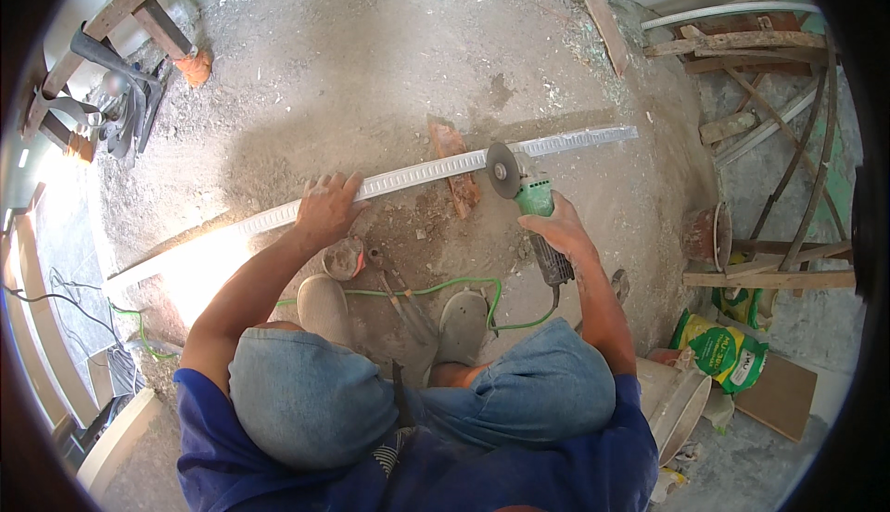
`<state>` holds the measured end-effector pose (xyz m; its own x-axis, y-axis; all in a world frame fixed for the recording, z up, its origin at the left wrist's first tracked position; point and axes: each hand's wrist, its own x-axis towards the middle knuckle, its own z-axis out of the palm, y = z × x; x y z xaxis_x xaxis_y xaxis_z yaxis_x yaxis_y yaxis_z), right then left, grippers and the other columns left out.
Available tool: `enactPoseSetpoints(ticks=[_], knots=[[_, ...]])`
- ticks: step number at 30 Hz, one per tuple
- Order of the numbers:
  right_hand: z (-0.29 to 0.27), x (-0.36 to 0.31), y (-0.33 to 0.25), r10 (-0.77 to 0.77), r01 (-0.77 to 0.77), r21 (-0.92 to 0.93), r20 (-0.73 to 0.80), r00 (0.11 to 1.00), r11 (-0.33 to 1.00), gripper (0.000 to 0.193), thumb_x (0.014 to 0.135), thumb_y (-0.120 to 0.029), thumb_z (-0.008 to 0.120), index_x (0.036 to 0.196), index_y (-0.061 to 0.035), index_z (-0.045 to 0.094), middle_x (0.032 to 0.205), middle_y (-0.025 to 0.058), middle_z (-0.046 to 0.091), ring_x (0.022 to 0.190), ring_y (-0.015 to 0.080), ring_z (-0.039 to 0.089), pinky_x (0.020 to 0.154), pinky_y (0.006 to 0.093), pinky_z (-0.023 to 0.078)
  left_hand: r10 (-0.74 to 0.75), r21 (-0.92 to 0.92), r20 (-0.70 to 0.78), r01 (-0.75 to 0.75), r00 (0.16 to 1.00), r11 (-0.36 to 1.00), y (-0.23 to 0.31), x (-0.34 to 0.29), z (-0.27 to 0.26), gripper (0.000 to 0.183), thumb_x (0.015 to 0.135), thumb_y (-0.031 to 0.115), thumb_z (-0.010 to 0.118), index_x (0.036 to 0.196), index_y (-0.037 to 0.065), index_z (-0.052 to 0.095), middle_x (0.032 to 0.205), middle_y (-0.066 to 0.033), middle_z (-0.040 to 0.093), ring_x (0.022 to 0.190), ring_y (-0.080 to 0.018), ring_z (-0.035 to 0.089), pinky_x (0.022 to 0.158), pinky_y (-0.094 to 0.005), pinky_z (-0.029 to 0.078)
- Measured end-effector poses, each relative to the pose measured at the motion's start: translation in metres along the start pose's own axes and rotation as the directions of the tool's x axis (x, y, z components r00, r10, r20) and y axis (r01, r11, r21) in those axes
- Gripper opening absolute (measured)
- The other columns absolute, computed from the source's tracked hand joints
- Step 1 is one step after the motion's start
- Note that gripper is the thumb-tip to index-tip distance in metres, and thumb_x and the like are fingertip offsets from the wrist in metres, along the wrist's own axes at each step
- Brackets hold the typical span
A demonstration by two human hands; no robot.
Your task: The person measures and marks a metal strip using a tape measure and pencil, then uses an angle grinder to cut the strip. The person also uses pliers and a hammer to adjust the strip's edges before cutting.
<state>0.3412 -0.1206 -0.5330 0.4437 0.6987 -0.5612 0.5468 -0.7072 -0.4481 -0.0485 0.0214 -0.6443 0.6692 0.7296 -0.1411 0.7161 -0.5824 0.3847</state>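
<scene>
A long, pale metal strip (417, 175) with a row of slots runs slantwise over the dusty floor, crossing a reddish-brown block (465, 198). Left of that block, my left hand (326, 208) grips the strip, its fingers bent over the far edge. My right hand (564, 227) is closed round a green and black angle grinder (535, 197). The grinder's dark cutting disc (503, 171) stands upright at the strip, just right of the block. I cannot tell whether disc and strip touch, or whether the disc spins.
A green cord (451, 283) trails from the grinder past my feet. Between me and the strip are a small round tub (344, 259) and a long-handled cutting tool (394, 291). Wooden trestles (797, 141) stand at right, a bucket (675, 401) at lower right.
</scene>
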Motion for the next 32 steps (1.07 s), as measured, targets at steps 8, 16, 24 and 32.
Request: enactPoseSetpoints(ticks=[8, 16, 24, 32], knots=[[-0.001, -0.002, -0.004, -0.040, 0.039, 0.046, 0.025, 0.999, 0.998, 0.071, 0.071, -0.029, 0.083, 0.130, 0.0020, 0.058, 0.118, 0.0187, 0.068, 0.108, 0.0289, 0.066, 0.095, 0.0381, 0.051, -0.012, -0.018, 0.042, 0.012, 0.999, 1.000, 0.000, 0.000, -0.003, 0.049, 0.098, 0.038, 0.060, 0.138, 0.011, 0.048, 0.116, -0.0163, 0.061, 0.115, -0.0383, 0.059, 0.101, -0.0611, 0.041], [0.005, 0.002, 0.001, -0.001, -0.015, 0.256, 0.062, 0.998, 0.966, 0.070, 0.069, -0.030, 0.085, 0.127, 0.0015, 0.060, 0.116, 0.0169, 0.069, 0.105, 0.0266, 0.067, 0.093, 0.0374, 0.051, -0.014, 0.012, 0.015, 0.014, 1.000, 1.000, 0.000, -0.001, 0.000, 0.052, 0.098, 0.038, 0.061, 0.140, 0.011, 0.048, 0.119, -0.0161, 0.061, 0.117, -0.0375, 0.058, 0.102, -0.0571, 0.041], [0.002, 0.006, -0.003, -0.032, 0.031, 0.049, 0.015, 0.999, 0.998, 0.069, 0.068, -0.031, 0.084, 0.124, 0.0021, 0.060, 0.114, 0.0175, 0.069, 0.105, 0.0261, 0.066, 0.093, 0.0380, 0.051, -0.052, 0.003, 0.083, 0.052, 0.995, 0.999, 0.003, 0.001, -0.006, 0.053, 0.098, 0.039, 0.061, 0.141, 0.012, 0.047, 0.124, -0.0164, 0.059, 0.121, -0.0381, 0.057, 0.106, -0.0581, 0.039], [0.006, 0.018, 0.014, -0.099, 0.097, 0.090, 0.018, 0.995, 0.991, 0.067, 0.069, -0.031, 0.083, 0.124, 0.0015, 0.062, 0.113, 0.0184, 0.069, 0.102, 0.0282, 0.068, 0.092, 0.0384, 0.052, -0.056, 0.005, 0.106, 0.056, 0.993, 0.998, 0.004, 0.001, -0.007, 0.052, 0.099, 0.040, 0.060, 0.142, 0.014, 0.047, 0.126, -0.0180, 0.058, 0.124, -0.0381, 0.055, 0.107, -0.0588, 0.039]])
